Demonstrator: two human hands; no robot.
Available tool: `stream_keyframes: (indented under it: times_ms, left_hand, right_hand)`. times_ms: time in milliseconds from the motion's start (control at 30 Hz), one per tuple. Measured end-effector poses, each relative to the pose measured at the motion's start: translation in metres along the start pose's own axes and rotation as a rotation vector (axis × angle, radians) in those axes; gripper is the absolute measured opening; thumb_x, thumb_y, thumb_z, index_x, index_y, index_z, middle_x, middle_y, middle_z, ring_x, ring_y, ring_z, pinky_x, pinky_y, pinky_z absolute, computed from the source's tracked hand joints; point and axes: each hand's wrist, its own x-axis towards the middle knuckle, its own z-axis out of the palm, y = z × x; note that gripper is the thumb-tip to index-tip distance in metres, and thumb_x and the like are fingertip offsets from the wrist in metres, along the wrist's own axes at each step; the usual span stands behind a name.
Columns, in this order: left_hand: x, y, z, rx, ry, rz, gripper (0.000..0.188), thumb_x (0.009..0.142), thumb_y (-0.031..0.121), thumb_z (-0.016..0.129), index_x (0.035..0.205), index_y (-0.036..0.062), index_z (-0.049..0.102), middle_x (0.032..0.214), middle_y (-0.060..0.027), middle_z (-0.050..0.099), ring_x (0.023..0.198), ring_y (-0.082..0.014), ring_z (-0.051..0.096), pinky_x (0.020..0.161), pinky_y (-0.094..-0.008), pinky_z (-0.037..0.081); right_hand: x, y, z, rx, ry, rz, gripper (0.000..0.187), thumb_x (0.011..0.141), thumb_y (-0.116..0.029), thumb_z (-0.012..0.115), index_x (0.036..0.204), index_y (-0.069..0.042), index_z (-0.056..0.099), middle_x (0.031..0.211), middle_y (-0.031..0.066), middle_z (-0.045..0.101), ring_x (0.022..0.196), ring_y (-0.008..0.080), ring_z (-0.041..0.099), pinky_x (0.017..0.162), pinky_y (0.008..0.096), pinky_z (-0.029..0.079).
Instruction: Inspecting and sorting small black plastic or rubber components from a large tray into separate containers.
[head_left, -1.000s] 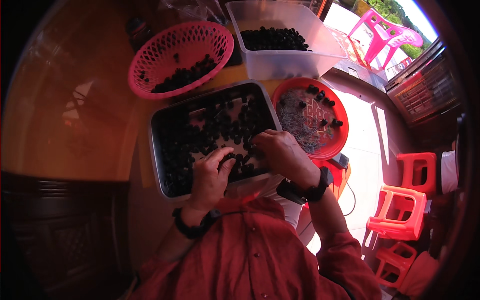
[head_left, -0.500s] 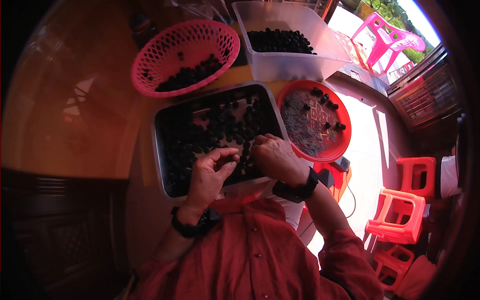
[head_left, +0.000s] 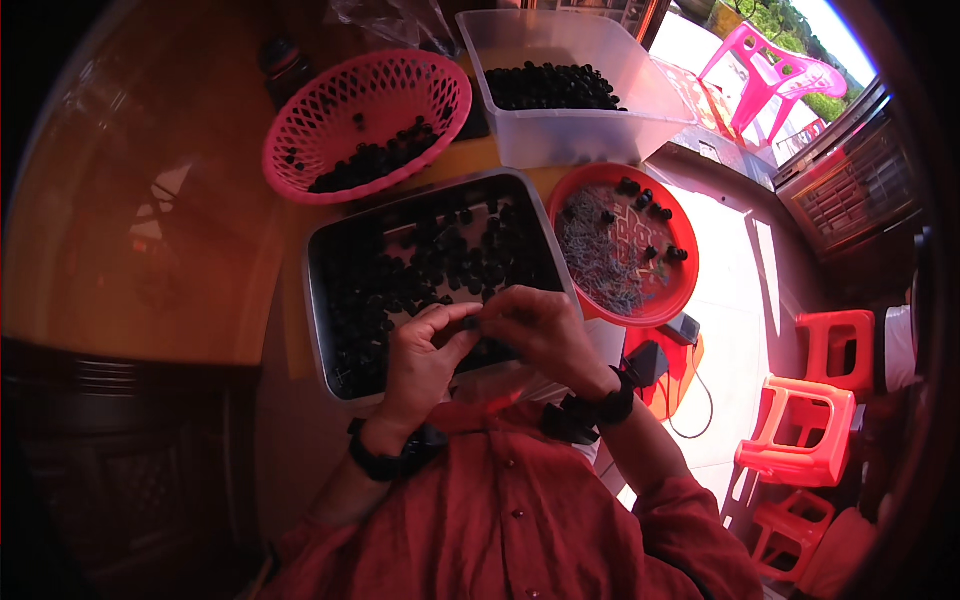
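Observation:
Over the near edge of a dark rectangular tray (head_left: pixel 313 300), my two hands meet fingertip to fingertip. My left hand (head_left: pixel 420 355) pinches a small black round part (head_left: pixel 470 323) between thumb and fingers. My right hand (head_left: pixel 545 335) is closed in a pinch right beside that part; what its fingertips hold, if anything, is hidden. Many similar black parts (head_left: pixel 400 285) lie loose in the tray. To the right, a round red tray (head_left: pixel 688 285) carries a heap of thin grey pieces (head_left: pixel 600 250) and several black parts along its far and right sides.
Beyond the tray stand a pink lattice basket (head_left: pixel 300 120) and a translucent plastic bin (head_left: pixel 570 138), both with black parts inside. A dark bottle (head_left: pixel 283 62) is behind the basket. Red stools (head_left: pixel 800 430) stand on the floor at right, with a pink chair (head_left: pixel 770 80) farther off.
My right hand has come up out of the tray toward my left hand, and the fingertips now meet. A black part now shows in my left fingers. The view has shifted slightly.

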Motion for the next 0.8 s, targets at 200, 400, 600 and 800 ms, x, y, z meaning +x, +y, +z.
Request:
stream_keyframes:
  times_ms: [200,400,600,800]
  left_hand:
    - [-0.002,0.007,0.004,0.256,0.039,0.127,0.025,0.077,-0.002,0.066,0.102,-0.001,0.066,0.084,-0.0019,0.059,0.077,-0.0084,0.056,0.069,-0.0215,0.045]
    - [-0.003,0.009,0.007,0.266,0.046,0.103,0.025,0.074,-0.003,0.068,0.1,0.0,0.066,0.08,-0.0021,0.058,0.074,-0.0086,0.056,0.066,-0.0217,0.045]
    - [-0.004,0.009,0.012,0.265,0.057,0.118,0.023,0.074,-0.001,0.069,0.097,0.0003,0.067,0.078,-0.0036,0.059,0.071,-0.0097,0.058,0.064,-0.0229,0.045]
    - [-0.005,0.006,0.012,0.248,0.065,0.155,0.023,0.074,0.001,0.07,0.096,0.0018,0.068,0.078,-0.0055,0.06,0.069,-0.0122,0.06,0.062,-0.0246,0.046]
  right_hand:
    - [-0.004,-0.01,0.005,0.086,0.097,0.078,0.012,0.082,-0.003,0.062,0.093,0.001,0.063,0.08,0.004,0.064,0.075,0.0069,0.058,0.067,0.0236,0.048]
    - [-0.01,-0.001,0.008,0.122,0.19,0.054,0.01,0.082,-0.002,0.063,0.091,0.0,0.064,0.081,0.0036,0.062,0.076,0.0089,0.058,0.067,0.0239,0.047]
    - [-0.009,0.014,0.016,0.065,0.254,-0.175,0.011,0.076,0.001,0.067,0.086,-0.001,0.064,0.081,0.0052,0.057,0.074,0.0128,0.058,0.065,0.0247,0.045]
    - [-0.011,0.005,0.013,-0.089,0.266,-0.215,0.01,0.076,0.002,0.065,0.085,-0.001,0.063,0.08,0.0066,0.058,0.073,0.0155,0.059,0.063,0.0262,0.046]
